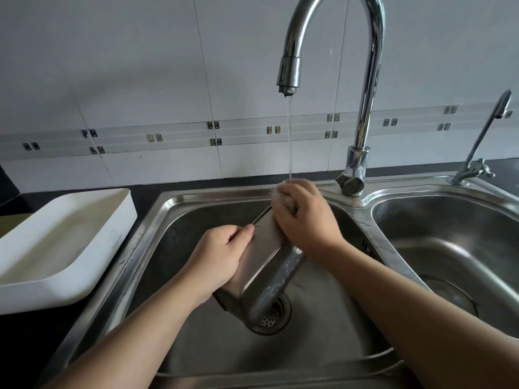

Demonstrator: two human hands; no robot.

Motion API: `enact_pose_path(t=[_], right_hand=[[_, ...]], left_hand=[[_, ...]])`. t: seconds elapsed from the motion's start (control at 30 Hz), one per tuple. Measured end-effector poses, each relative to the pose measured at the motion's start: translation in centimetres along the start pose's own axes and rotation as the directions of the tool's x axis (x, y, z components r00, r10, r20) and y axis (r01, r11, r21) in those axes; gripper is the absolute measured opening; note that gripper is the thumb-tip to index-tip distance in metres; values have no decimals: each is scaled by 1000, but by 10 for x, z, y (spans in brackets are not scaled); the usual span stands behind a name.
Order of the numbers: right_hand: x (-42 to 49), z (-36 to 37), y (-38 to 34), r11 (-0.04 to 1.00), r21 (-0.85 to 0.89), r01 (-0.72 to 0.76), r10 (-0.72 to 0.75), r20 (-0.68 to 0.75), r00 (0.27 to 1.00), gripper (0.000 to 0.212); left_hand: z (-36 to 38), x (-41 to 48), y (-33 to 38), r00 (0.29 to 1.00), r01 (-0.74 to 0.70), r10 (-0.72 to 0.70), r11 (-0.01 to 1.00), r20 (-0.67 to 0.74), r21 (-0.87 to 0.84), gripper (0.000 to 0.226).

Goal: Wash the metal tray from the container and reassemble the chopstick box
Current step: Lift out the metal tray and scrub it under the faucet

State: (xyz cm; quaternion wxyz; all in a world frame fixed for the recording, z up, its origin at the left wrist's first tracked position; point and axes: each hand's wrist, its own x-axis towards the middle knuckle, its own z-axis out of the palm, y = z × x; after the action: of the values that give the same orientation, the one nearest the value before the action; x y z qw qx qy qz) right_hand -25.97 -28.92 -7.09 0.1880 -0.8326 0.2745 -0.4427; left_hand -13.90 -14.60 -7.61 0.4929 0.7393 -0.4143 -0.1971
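Note:
The long metal tray (266, 265) is tilted over the left sink basin (196, 346), its far end raised toward the running water (289, 141). My left hand (222, 256) grips the tray's left side from below, thumb on its rim. My right hand (303, 220) is closed on a pale sponge or cloth (282, 196) pressed against the tray's upper end, right under the stream. The white plastic container (64, 248) of the chopstick box lies open on the dark counter to the left.
A tall chrome faucet (362, 108) stands between the two basins, with its handle low at the base. The right basin (449, 248) holds nothing but its drain. A small thin tap (483, 141) rises at the far right. A drain strainer (272, 318) sits under the tray.

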Motion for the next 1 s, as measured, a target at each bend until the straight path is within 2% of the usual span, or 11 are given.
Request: enact_pose_path(t=[0.07,0.17,0.23,0.3,0.43,0.53,0.67,0.77,0.8,0.9,1.0], right_hand=[[8,-12,10,948,138,-286,279,72,958,28],[11,-25,26,612,501,-613,576,249,779,25],[10,-26,34,461,591,-662,624,315,716,20],[11,-22,39,407,626,-665,628,337,702,18],[15,-13,43,313,618,-722,688,377,621,22],[12,-7,45,258,587,-767,726,407,555,27],[9,-5,44,249,589,-769,739,397,544,50],[8,-4,36,409,550,-728,724,290,626,41],[7,-3,32,477,526,-705,711,240,660,34],[4,-1,19,608,476,-636,663,136,736,28],[3,0,6,696,429,-576,608,76,791,21]], left_hand=[[-4,-4,0,999,-35,34,998,15,51,54],[-8,-2,-1,999,-43,43,999,12,-12,59],[-9,-2,-1,998,-57,58,994,11,-93,73],[-9,-1,-3,998,-64,66,986,6,-154,78],[-8,-1,-6,999,-48,48,976,-3,-214,50],[-7,-1,-5,1000,-22,23,980,1,-196,52],[-9,-2,-5,994,-10,24,992,111,-123,42],[-7,0,-10,989,-78,74,997,125,21,8],[-5,-1,-10,987,-106,100,994,129,40,8],[2,-3,-6,986,-95,95,995,136,-3,28],[4,-6,-1,979,-22,26,1000,205,-19,74]])
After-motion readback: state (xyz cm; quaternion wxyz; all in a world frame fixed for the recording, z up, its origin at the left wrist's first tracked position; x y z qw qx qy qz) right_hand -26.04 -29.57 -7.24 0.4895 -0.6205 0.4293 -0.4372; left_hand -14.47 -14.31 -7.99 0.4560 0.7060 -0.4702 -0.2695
